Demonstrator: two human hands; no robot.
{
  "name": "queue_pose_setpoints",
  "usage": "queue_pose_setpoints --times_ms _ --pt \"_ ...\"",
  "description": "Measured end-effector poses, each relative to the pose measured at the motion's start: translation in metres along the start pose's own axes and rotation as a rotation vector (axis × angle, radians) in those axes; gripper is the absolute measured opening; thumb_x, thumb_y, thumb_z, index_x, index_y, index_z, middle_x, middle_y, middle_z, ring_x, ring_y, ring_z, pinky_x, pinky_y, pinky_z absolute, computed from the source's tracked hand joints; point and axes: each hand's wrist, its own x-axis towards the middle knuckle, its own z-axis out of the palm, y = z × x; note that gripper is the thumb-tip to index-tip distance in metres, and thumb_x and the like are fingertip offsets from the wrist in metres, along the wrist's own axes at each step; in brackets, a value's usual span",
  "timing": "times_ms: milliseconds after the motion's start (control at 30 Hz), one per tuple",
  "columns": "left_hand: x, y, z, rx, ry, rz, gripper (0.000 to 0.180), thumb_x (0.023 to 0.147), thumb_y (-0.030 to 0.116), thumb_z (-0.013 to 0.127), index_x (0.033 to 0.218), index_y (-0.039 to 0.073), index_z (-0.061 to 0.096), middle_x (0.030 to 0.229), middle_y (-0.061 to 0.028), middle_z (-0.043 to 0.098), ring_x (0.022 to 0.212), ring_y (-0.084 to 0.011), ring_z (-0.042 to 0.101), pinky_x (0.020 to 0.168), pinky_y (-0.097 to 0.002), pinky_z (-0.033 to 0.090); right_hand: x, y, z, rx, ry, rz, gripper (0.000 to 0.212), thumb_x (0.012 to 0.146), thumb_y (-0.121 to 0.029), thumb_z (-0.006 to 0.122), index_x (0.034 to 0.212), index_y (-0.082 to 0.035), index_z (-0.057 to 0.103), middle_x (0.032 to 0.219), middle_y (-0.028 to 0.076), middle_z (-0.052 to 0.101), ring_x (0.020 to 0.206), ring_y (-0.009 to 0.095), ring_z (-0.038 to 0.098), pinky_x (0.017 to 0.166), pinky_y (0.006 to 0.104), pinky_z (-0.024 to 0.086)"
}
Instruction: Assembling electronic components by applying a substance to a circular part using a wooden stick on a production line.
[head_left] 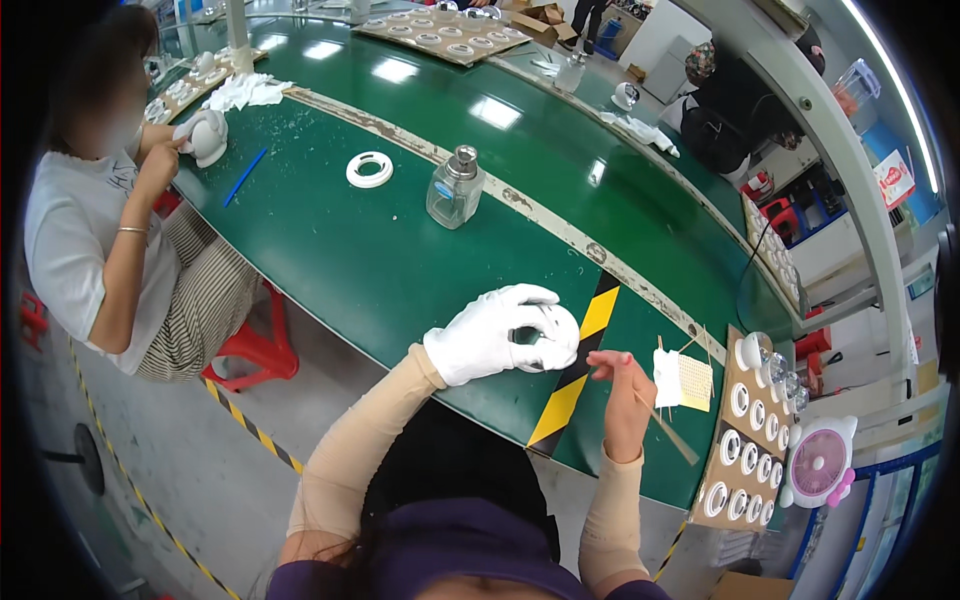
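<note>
My left hand, in a white glove, is wrapped round a white ball-shaped housing with a dark, shiny opening. It holds the housing just above the green table near the front edge. Close by on the right is my bare right hand, its fingers curled round a thin pale stick. The stick slants down to the right and looks wider and blurred at its far end. A small gap lies between the right fingertips and the housing.
A glass pump bottle and a white ring stand farther back. Right of my hand lie a white cloth and a yellow pad, then a board of white rings and a pink fan. A co-worker sits left.
</note>
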Motion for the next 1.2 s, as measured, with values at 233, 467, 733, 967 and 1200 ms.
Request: queue_pose_setpoints --times_ms 233,467,733,967,1200 --pt "0.009 -0.012 -0.019 0.172 0.291 -0.110 0.021 0.079 0.009 0.072 0.099 0.005 0.069 0.095 -0.0083 0.067 0.085 -0.0237 0.065 0.078 -0.0329 0.052 -0.010 0.000 -0.020 0.132 -0.044 0.320 0.043 0.105 -0.026 0.042 0.084 0.002 0.067 0.065 0.002 0.054 0.054 0.008 0.046 0.051 0.0212 0.035" --pt "-0.001 -0.047 -0.029 0.526 0.474 -0.008 0.054 0.082 0.009 0.063 0.134 0.005 0.049 0.131 -0.0225 0.051 0.115 -0.0399 0.054 0.097 -0.0413 0.046 -0.021 -0.001 -0.014 0.081 0.277 0.180 0.043 0.103 -0.025 0.044 0.075 0.002 0.062 0.058 0.000 0.047 0.052 0.006 0.039 0.051 0.0212 0.029" --pt "-0.032 -0.007 0.008 0.134 0.314 0.031 0.078 0.072 0.032 0.083 0.134 -0.001 0.048 0.137 -0.0233 0.049 0.130 -0.0345 0.047 0.108 -0.0399 0.038 -0.030 0.004 0.011 0.137 0.194 -0.253 0.021 0.100 -0.014 0.053 0.099 0.006 0.060 0.088 0.017 0.067 0.071 0.019 0.063 0.065 0.0258 0.052" --pt "-0.017 -0.005 0.054 0.049 0.213 -0.128 0.102 0.060 0.038 0.088 0.142 0.005 0.037 0.139 -0.0220 0.043 0.123 -0.0388 0.049 0.103 -0.0410 0.043 -0.017 0.006 0.029 -0.361 0.054 -0.499 0.008 0.089 0.006 0.060 0.096 0.006 0.064 0.096 0.015 0.069 0.088 0.024 0.065 0.080 0.0316 0.052" --pt "-0.009 -0.017 0.068 0.020 0.345 -0.071 0.083 0.062 0.025 0.085 0.132 0.008 0.045 0.123 -0.0192 0.050 0.108 -0.0372 0.056 0.092 -0.0415 0.048 -0.018 0.010 0.033 -0.250 0.051 -0.535 0.014 0.078 0.008 0.070 0.090 0.006 0.064 0.094 0.018 0.070 0.084 0.030 0.068 0.074 0.0332 0.054"
